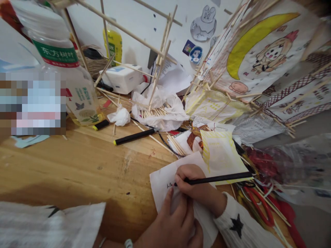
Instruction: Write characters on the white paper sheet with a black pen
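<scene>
A white sheet of paper [161,177] lies slanted on the wooden table, with a few small black characters written near its middle. My right hand [192,182] is closed around a long black marker [219,178], its tip touching the paper just beside the characters. Flat on the lower part of the same sheet rests my left hand [173,220], fingers stretched out, the index fingertip just below the writing. Another sheet with yellow striped edges [219,151] lies beyond my right hand, partly under the marker's far end.
A clear bottle [77,79] stands at the left. A stick frame [157,65] rises at the back, near a plastic bag of sticks [162,113]. A black marker [136,136] lies mid-table. Decorated paper lanterns [258,58] and red-handled scissors [261,206] are at the right.
</scene>
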{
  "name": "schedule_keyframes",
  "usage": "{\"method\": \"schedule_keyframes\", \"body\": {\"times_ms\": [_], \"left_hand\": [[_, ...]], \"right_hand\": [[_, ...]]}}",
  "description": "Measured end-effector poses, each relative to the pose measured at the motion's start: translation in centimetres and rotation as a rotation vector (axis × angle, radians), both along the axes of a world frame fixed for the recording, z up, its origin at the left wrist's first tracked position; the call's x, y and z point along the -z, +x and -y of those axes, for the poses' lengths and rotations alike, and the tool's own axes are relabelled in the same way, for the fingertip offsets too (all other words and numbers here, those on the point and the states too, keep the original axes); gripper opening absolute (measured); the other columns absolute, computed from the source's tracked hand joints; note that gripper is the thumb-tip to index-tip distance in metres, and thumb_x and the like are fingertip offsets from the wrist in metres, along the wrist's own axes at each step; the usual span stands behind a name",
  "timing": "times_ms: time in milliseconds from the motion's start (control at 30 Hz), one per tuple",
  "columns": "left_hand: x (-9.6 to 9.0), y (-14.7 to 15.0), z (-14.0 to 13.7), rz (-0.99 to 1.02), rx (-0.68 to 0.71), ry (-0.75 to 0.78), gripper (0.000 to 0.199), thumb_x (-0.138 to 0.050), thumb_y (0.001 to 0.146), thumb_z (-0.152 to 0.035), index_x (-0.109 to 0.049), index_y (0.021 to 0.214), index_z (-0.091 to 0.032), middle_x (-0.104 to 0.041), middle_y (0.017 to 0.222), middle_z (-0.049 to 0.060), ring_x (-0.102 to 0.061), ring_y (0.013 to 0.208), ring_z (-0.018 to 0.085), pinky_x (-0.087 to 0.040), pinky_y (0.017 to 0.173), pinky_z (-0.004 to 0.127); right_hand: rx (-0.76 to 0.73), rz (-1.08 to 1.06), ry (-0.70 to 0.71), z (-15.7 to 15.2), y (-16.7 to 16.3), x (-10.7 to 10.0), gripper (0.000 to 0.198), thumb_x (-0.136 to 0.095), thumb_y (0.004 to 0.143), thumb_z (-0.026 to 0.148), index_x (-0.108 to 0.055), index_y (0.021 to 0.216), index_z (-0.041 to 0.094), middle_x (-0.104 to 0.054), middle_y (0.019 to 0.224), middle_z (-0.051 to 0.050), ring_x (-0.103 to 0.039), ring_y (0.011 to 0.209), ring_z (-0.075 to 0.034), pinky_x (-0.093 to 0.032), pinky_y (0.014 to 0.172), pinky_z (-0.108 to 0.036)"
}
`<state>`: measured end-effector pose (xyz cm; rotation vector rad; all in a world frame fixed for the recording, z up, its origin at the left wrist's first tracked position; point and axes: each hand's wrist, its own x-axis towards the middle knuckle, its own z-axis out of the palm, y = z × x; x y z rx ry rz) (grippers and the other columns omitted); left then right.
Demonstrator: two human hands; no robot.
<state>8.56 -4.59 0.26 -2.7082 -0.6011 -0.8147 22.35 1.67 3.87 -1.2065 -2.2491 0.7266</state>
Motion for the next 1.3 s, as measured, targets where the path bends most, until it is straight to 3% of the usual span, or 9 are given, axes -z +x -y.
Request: {"method": "schedule_keyframes", "body": {"times_ms": [367, 533, 667, 767, 867, 933, 1067, 1200, 1300], "left_hand": [[0.3, -0.2, 0.0, 0.013, 0.007, 0.009, 0.013, -0.051, 0.091, -0.032, -0.054, 0.093, -0.02, -0.068, 0.099, 0.013, -0.058, 0.098, 0.032, -0.043, 0.08, 0.053], [0.4, -0.1, 0.0, 0.045, -0.009, 0.015, 0.012, -0.051, 0.091, -0.033, -0.054, 0.093, -0.021, -0.068, 0.1, 0.011, -0.059, 0.096, 0.031, -0.04, 0.081, 0.052], [0.5, -0.3, -0.1, -0.007, 0.01, 0.017, 0.019, -0.051, 0.092, -0.037, -0.055, 0.104, -0.024, -0.067, 0.104, 0.009, -0.057, 0.097, 0.028, -0.036, 0.086, 0.049], [0.6, -0.4, -0.1, -0.039, 0.011, 0.0, 0.023, -0.051, 0.092, -0.038, -0.056, 0.108, -0.022, -0.066, 0.105, 0.009, -0.056, 0.1, 0.028, -0.036, 0.088, 0.047], [0.6, -0.3, -0.2, -0.005, 0.001, 0.013, 0.021, -0.051, 0.091, -0.035, -0.059, 0.101, -0.019, -0.067, 0.102, 0.01, -0.056, 0.097, 0.028, -0.037, 0.087, 0.046], [0.6, -0.2, -0.3, 0.025, 0.001, 0.033, 0.019, -0.051, 0.091, -0.034, -0.06, 0.097, -0.019, -0.067, 0.099, 0.009, -0.057, 0.095, 0.028, -0.037, 0.086, 0.047], [0.3, -0.1, -0.6, 0.041, 0.022, 0.037, 0.015, -0.051, 0.09, -0.035, -0.057, 0.093, -0.022, -0.067, 0.094, 0.008, -0.056, 0.096, 0.03, -0.036, 0.086, 0.049], [0.0, 0.0, -0.7, 0.046, 0.025, 0.023, 0.015, -0.053, 0.089, -0.035, -0.057, 0.091, -0.021, -0.066, 0.094, 0.009, -0.056, 0.095, 0.031, -0.036, 0.085, 0.052], [-0.1, -0.1, -0.7, 0.036, 0.033, 0.013, 0.015, -0.052, 0.09, -0.035, -0.057, 0.093, -0.021, -0.066, 0.095, 0.009, -0.056, 0.095, 0.03, -0.038, 0.084, 0.051]], "right_hand": [[0.005, -0.014, -0.022, 0.0, 0.0, 0.0, 0.031, -0.047, 0.081, 0.022, -0.036, 0.052, 0.02, -0.042, 0.048, 0.004, -0.039, 0.047, -0.011, -0.03, 0.048, -0.024], [0.16, -0.4, -0.098, -0.1, 0.4, 0.8, 0.032, -0.05, 0.087, 0.04, -0.047, 0.062, 0.02, -0.052, 0.054, 0.002, -0.047, 0.049, -0.012, -0.039, 0.05, -0.023], [0.161, -0.635, -0.11, -0.2, 0.4, 0.5, 0.042, -0.049, 0.084, 0.062, -0.052, 0.08, 0.02, -0.055, 0.058, 0.001, -0.046, 0.047, -0.012, -0.038, 0.045, -0.023], [0.14, -0.512, -0.033, -0.1, 0.4, -0.2, 0.041, -0.054, 0.082, 0.06, -0.055, 0.075, 0.02, -0.056, 0.065, -0.001, -0.052, 0.06, -0.015, -0.043, 0.057, -0.027], [0.026, -0.43, -0.013, 0.1, 0.6, -0.3, 0.054, -0.039, 0.087, 0.065, -0.051, 0.059, 0.019, -0.05, 0.058, -0.002, -0.052, 0.061, -0.017, -0.044, 0.063, -0.03], [0.029, -0.419, -0.096, 0.2, 0.6, 0.0, 0.058, -0.033, 0.089, 0.065, -0.049, 0.057, 0.019, -0.046, 0.052, 0.0, -0.048, 0.053, -0.014, -0.041, 0.056, -0.028], [0.116, -0.332, -0.242, 0.3, 0.5, 0.5, 0.038, -0.057, 0.082, 0.051, -0.049, 0.063, 0.019, -0.048, 0.056, 0.003, -0.043, 0.05, -0.011, -0.035, 0.047, -0.023], [0.08, -0.13, -0.096, 0.2, 0.3, 0.4, 0.035, -0.053, 0.083, 0.027, -0.039, 0.052, 0.019, -0.04, 0.049, 0.005, -0.038, 0.047, -0.01, -0.029, 0.046, -0.022], [0.045, -0.008, -0.02, 0.1, 0.3, 0.4, 0.034, -0.048, 0.083, 0.02, -0.037, 0.051, 0.019, -0.038, 0.047, 0.005, -0.035, 0.046, -0.01, -0.025, 0.045, -0.024]]}}
